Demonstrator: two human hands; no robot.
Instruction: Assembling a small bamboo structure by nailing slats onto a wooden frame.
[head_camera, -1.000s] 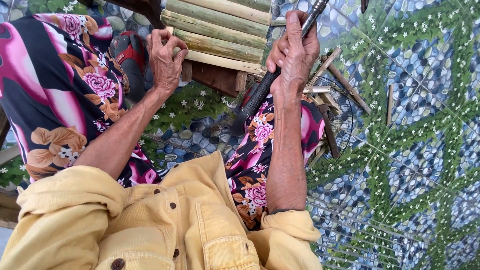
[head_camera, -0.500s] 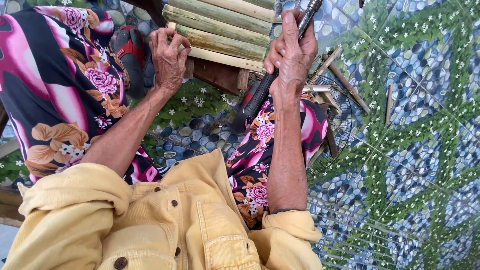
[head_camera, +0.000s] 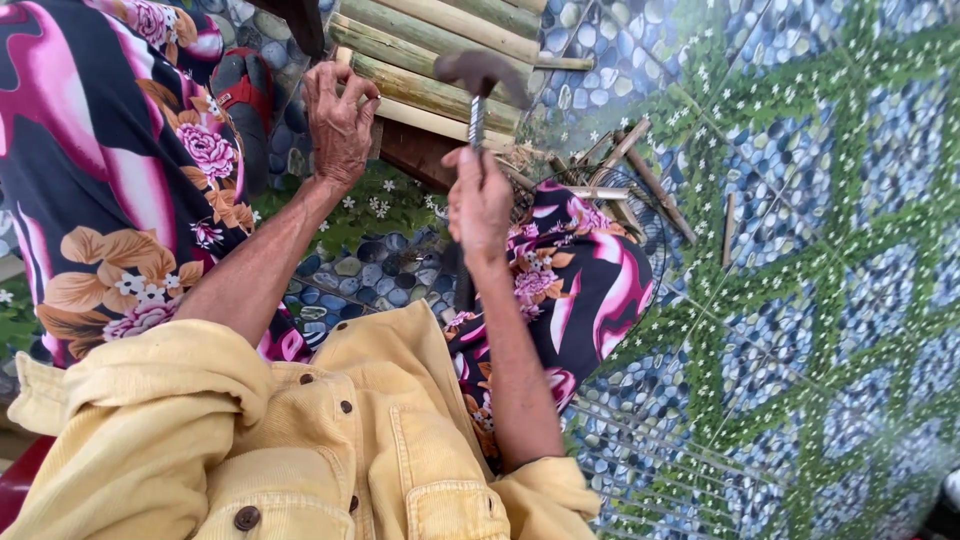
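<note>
The right hand (head_camera: 480, 205), fist closed on the hammer (head_camera: 478, 85), has swung it down toward the bamboo slats (head_camera: 430, 45) at upper centre, where the left hand (head_camera: 340, 120) pinches something unseen.

The floor (head_camera: 800, 300) is covered with a printed sheet showing blue and grey pebbles crossed by a green lattice of leaves dotted with small white flowers. The pattern runs across the whole right side and shows again between the legs. Short bamboo offcuts (head_camera: 640, 170) lie scattered on it near the top middle. A red and black sandal (head_camera: 240, 90) rests on it at the upper left. Soft, even daylight falls over everything.
</note>
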